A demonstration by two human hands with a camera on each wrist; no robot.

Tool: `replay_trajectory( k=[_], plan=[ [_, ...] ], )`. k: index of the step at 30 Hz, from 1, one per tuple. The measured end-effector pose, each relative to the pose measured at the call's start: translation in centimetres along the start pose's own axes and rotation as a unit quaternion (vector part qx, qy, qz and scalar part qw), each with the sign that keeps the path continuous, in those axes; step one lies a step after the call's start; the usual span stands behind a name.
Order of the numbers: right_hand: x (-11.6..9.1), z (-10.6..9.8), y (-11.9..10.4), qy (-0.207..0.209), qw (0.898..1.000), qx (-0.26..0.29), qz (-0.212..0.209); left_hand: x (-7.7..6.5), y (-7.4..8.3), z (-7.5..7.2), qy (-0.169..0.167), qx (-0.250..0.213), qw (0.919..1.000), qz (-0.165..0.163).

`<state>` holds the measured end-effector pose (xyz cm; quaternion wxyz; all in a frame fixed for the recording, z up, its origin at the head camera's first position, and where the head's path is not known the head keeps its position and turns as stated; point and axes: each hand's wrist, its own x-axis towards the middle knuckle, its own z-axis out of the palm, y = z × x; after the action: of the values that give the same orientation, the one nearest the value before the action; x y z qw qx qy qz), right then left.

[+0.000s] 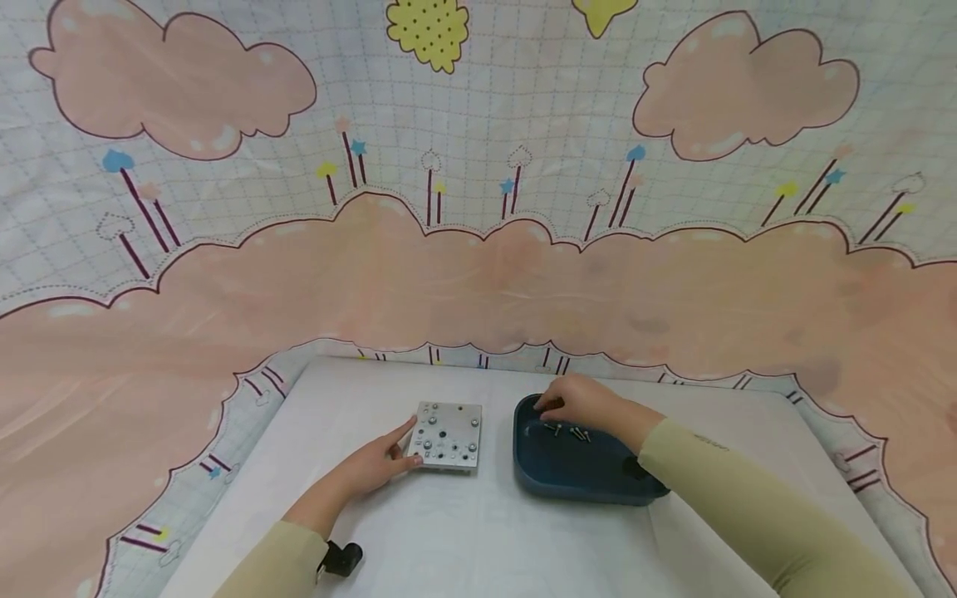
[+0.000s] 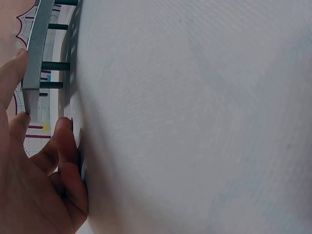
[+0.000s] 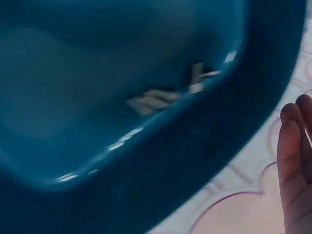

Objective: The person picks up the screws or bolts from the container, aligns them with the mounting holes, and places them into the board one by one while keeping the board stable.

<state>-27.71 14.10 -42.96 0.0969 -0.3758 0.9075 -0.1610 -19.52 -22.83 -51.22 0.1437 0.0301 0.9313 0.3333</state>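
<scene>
A silver metal plate (image 1: 456, 428) with holes and several bolts set in it lies left of the middle of the white table. My left hand (image 1: 374, 461) grips its left edge, the thumb at the near side. In the left wrist view, threaded bolt ends (image 2: 56, 66) stick out from the plate's underside. My right hand (image 1: 579, 403) is bent over the far part of a dark blue tray (image 1: 538, 469). Its fingertips (image 3: 290, 139) show at the right of the right wrist view; whether they pinch anything is hidden. Several small screws (image 1: 579, 433) lie in the tray.
The white table (image 1: 493, 548) runs back to a patterned cloth (image 1: 478, 282) with clouds that hangs behind and around it. A black wrist device (image 1: 344, 558) sits at the left sleeve. The tray's raised rim (image 1: 516, 432) stands right of the plate.
</scene>
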Motion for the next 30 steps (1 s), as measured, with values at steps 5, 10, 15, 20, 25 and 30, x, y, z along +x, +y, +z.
replay_trajectory(
  k=[5, 10, 15, 20, 25, 30],
  plan=[
    [-1.4, 0.5, 2.1, -0.01, 1.0, -0.014, -0.009, -0.1, -0.1, 0.0, 0.002, -0.004, 1.0, -0.006],
    [-1.4, 0.8, 3.2, -0.034, 0.999, -0.03, 0.013, 0.1, -0.2, 0.0, 0.004, -0.004, 1.0, -0.008],
    [-1.3, 1.1, 3.3, -0.045, 0.997, -0.064, 0.002, 0.2, -0.3, 0.0, 0.004, -0.005, 1.0, -0.004],
    [-0.7, 1.8, 3.0, -0.054, 0.996, -0.074, 0.003, 0.4, -0.3, -0.1, 0.003, -0.006, 1.0, -0.005],
    [-0.1, 2.8, 3.3, -0.048, 0.994, -0.1, 0.0, 0.4, -0.3, 0.0, 0.002, -0.009, 0.9999, -0.005],
    [0.2, 3.6, 3.9, -0.04, 0.99, -0.133, -0.004, 0.4, -0.2, 0.1, -0.002, -0.012, 0.9999, -0.005]
  ],
)
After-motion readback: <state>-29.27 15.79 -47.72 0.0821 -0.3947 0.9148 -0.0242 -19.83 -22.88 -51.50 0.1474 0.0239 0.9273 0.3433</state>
